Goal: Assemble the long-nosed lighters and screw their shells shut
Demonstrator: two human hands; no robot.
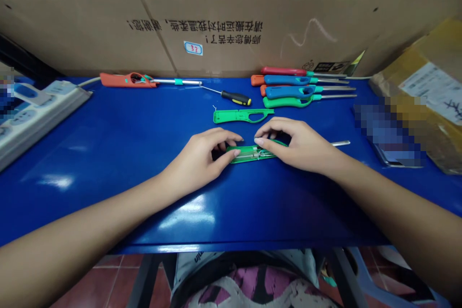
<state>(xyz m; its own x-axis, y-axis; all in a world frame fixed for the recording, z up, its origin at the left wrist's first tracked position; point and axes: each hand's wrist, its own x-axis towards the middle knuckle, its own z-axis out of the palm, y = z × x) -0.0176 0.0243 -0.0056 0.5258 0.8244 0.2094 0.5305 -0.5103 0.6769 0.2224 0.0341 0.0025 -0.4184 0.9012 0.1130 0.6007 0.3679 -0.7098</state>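
Observation:
An opened green long-nosed lighter (pixel 249 154) lies on the blue table in front of me, its inner parts showing. My left hand (pixel 212 151) grips the lighter's left end between thumb and fingers. Over its right part, my right hand (pixel 292 142) is closed, thumb and fingertips together at the inner parts; whether a small piece is between them I cannot make out. The metal tube (pixel 341 143) sticks out past my right hand. Just beyond lies the loose green half-shell (pixel 241 115) of a lighter handle, with a black-and-yellow screwdriver (pixel 235 98) behind it.
An orange lighter (pixel 128 80) lies at the back left, near a white power strip (pixel 43 110). Several coloured lighters (pixel 288 91) are piled at the back right. A phone (pixel 391 134) and a yellow package (pixel 422 91) are at the right. A large cardboard box (pixel 216 9) stands behind.

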